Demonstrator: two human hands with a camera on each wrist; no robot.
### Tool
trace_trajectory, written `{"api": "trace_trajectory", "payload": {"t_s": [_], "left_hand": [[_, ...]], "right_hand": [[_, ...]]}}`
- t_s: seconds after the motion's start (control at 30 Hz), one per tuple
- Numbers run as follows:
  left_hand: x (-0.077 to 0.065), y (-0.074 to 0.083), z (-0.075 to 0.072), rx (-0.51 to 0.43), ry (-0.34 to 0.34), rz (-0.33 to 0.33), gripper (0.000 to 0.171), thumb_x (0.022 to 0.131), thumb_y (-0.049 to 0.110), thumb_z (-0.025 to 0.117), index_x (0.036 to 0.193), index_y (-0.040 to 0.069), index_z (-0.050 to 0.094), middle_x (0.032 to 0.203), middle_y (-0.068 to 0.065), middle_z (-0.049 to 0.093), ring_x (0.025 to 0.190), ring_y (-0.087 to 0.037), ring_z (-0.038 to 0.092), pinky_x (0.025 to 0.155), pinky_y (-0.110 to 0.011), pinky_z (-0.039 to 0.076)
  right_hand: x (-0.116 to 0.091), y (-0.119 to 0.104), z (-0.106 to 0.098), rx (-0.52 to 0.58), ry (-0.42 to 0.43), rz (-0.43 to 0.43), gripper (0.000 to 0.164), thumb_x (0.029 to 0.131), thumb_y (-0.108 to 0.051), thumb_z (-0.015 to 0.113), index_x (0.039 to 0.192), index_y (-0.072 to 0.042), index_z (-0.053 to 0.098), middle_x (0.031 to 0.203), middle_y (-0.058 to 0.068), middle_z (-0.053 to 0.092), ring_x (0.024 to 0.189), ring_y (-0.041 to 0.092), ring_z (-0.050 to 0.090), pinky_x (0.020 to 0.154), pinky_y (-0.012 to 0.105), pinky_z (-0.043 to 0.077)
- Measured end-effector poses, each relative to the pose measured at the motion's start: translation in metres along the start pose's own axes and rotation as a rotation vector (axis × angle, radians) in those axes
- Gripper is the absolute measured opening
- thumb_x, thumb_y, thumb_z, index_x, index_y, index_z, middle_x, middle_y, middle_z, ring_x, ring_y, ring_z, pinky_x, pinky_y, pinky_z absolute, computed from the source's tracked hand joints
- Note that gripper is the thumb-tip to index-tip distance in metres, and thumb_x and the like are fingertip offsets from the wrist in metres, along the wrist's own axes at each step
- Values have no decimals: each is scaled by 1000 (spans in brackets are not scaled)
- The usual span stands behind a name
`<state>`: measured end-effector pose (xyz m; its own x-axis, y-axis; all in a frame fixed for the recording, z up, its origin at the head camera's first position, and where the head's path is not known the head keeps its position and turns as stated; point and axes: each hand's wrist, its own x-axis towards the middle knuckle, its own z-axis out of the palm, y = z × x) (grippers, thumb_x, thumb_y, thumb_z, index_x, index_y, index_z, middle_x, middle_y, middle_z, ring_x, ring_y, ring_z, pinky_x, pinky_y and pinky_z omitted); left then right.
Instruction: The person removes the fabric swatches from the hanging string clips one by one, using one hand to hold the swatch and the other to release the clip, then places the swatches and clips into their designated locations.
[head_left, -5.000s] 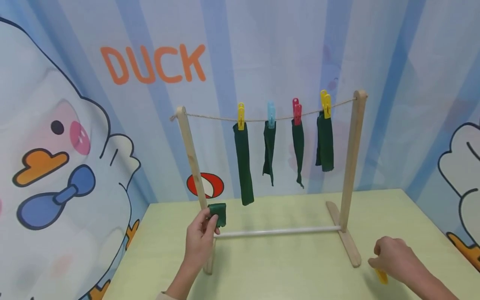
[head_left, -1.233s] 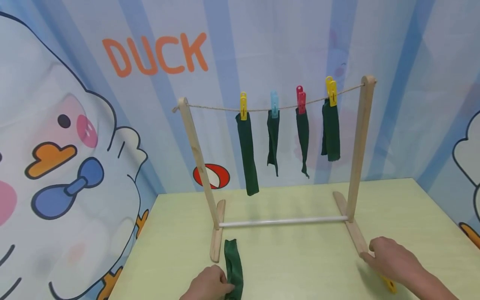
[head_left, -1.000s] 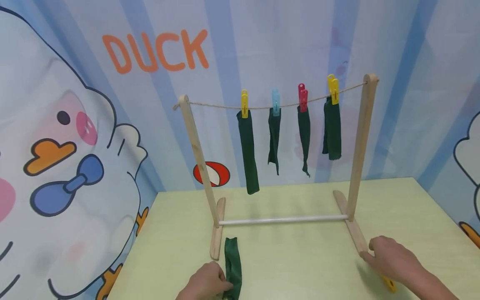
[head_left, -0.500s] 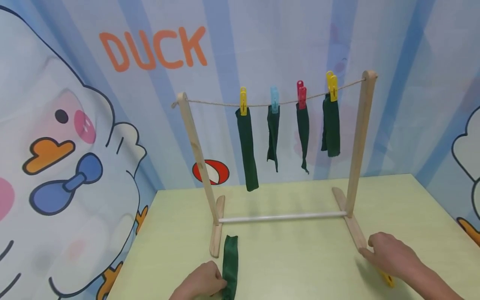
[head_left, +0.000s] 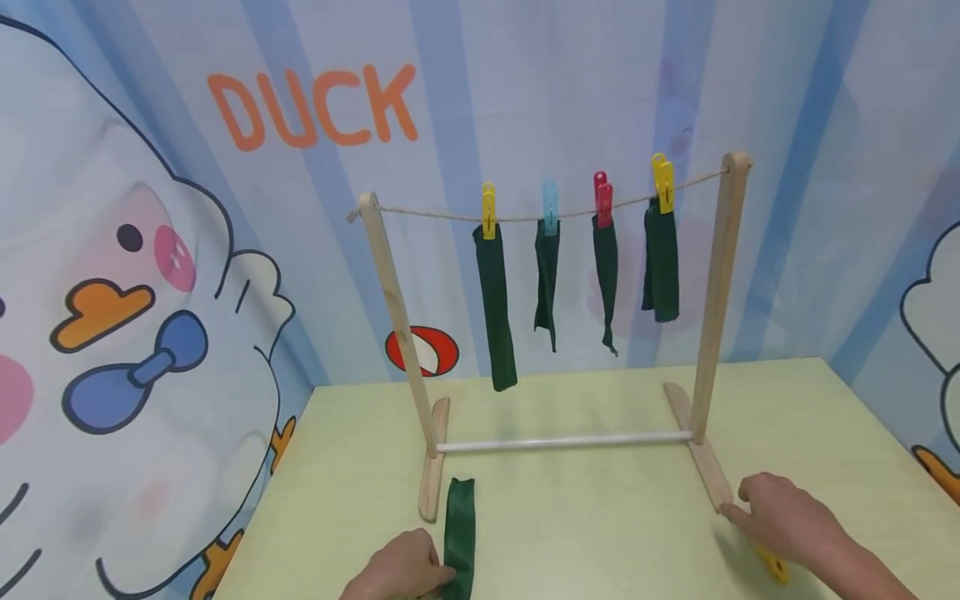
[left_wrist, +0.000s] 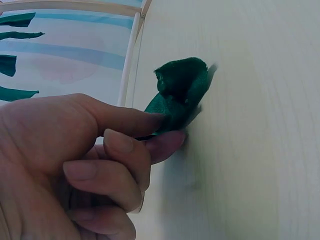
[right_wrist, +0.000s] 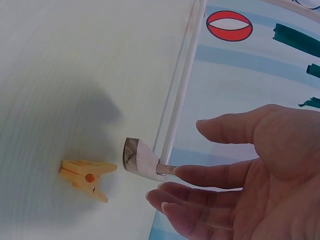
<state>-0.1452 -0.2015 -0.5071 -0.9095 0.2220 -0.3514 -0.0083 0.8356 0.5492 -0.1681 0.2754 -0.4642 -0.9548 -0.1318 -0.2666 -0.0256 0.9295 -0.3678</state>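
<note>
My left hand point(head_left: 397, 568) pinches a dark green ribbon point(head_left: 461, 529) between thumb and forefinger, in front of the rack's left foot. In the left wrist view the ribbon point(left_wrist: 182, 82) curls above the fingertips, the other fingers loosely bent. Bare of any object, my right hand point(head_left: 791, 521) hovers near the rack's right foot with relaxed, parted fingers. A yellow clothespin point(right_wrist: 87, 177) lies on the table below it, mostly covered by the hand in the head view.
A wooden rack with two posts point(head_left: 716, 308) and a white crossbar point(head_left: 562, 442) stands on the pale table point(head_left: 585, 517). Its string carries several green ribbons point(head_left: 496, 308) under yellow, light blue and red clothespins point(head_left: 604, 204). A duck-print curtain point(head_left: 315, 233) hangs behind.
Five seconds ago my left hand held the green piece folded beside the left post; now it is lower, nearer me, and the ribbon is extended. Over the last second the hand shifted slightly left.
</note>
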Motion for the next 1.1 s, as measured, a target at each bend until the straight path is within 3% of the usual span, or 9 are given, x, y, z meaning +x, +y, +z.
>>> {"api": "trace_trajectory", "payload": {"t_s": [0.23, 0.4, 0.63, 0.73, 0.83, 0.93, 1.1], "left_hand": [[2, 3, -12, 3, 54, 30, 38, 93, 25, 70, 58, 12, 62, 51, 9, 36, 48, -8, 31, 47, -25, 26], [1, 6, -25, -17, 105, 84, 32, 93, 24, 68, 64, 11, 62, 54, 8, 43, 49, -9, 37, 47, -26, 29], [7, 13, -38, -82, 236, 106, 19, 97, 27, 64, 89, 10, 67, 69, 4, 59, 59, -13, 52, 52, -31, 42], [11, 18, -41, -114, 266, 79, 27, 97, 35, 64, 100, 8, 66, 77, 2, 63, 64, -13, 56, 56, -33, 46], [15, 21, -43, -172, 280, 57, 42, 96, 43, 64, 114, 5, 64, 88, -1, 66, 70, -13, 60, 61, -34, 49], [20, 23, -44, -228, 304, 78, 55, 96, 46, 64, 129, 3, 57, 106, -8, 67, 75, -13, 62, 64, -34, 50], [25, 26, -45, -321, 311, 110, 72, 93, 50, 66, 144, 5, 43, 137, -17, 54, 81, -17, 59, 62, -32, 51]], "right_hand": [[1, 1, 0, -15, 0, 1, 43, 93, -32, 70, 105, 9, 66, 96, 17, 67, 72, 20, 62, 64, 46, 53], [1, 0, -1, -14, 6, 5, 43, 93, -32, 71, 106, 8, 66, 98, 19, 67, 77, 25, 64, 65, 47, 53], [2, -6, -6, 6, 65, -6, 45, 94, -33, 69, 111, 9, 65, 102, 23, 65, 80, 29, 64, 63, 47, 52], [2, -12, -8, 5, 152, -39, 47, 95, -31, 69, 114, 11, 64, 106, 28, 63, 87, 38, 65, 64, 50, 53], [1, -19, -7, 13, 292, -92, 47, 94, -28, 69, 118, 12, 62, 108, 30, 61, 89, 43, 64, 62, 51, 52], [2, -27, -5, 41, 431, -152, 46, 95, -26, 68, 123, 10, 60, 113, 29, 59, 89, 43, 63, 61, 52, 52], [5, -38, -5, 91, 543, -225, 51, 95, -27, 69, 130, 7, 54, 125, 29, 53, 97, 44, 63, 66, 54, 53]]}}
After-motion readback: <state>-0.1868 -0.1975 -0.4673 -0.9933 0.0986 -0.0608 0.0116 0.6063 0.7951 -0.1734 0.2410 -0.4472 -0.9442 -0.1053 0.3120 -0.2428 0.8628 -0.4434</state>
